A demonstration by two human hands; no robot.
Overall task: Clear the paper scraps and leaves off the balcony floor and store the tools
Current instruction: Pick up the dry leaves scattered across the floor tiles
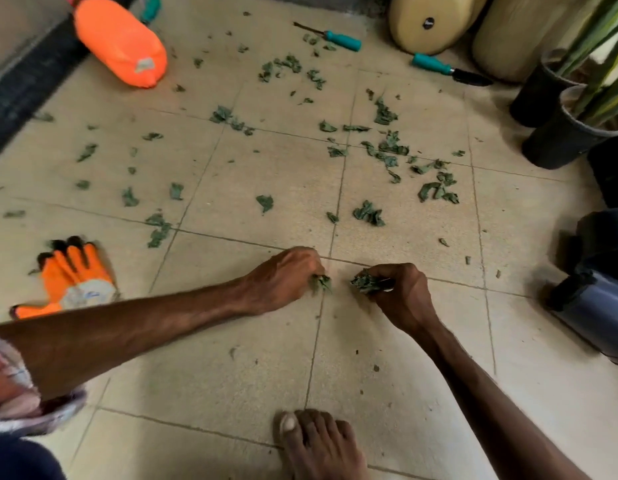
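Several green leaf scraps (pixel 368 213) lie scattered over the beige tiled floor (pixel 231 368), thickest toward the far right. My left hand (pixel 283 278) pinches a small clump of leaves (pixel 322 282) at floor level. My right hand (pixel 401 292) grips a bigger bunch of leaves (pixel 364 284) just to its right. Two teal-handled tools lie at the back: a screwdriver (pixel 342 39) and a dark-bladed tool (pixel 442 66). A pair of orange work gloves (pixel 75 278) lies at the left.
An orange plastic bottle (pixel 118 43) lies at the back left beside a dark ledge (pixel 30 81). Cream containers (pixel 428 22) and black plant pots (pixel 564 136) stand at the back right. A dark blue bin (pixel 602 299) lies at the right. My bare foot (pixel 321 445) is near the bottom.
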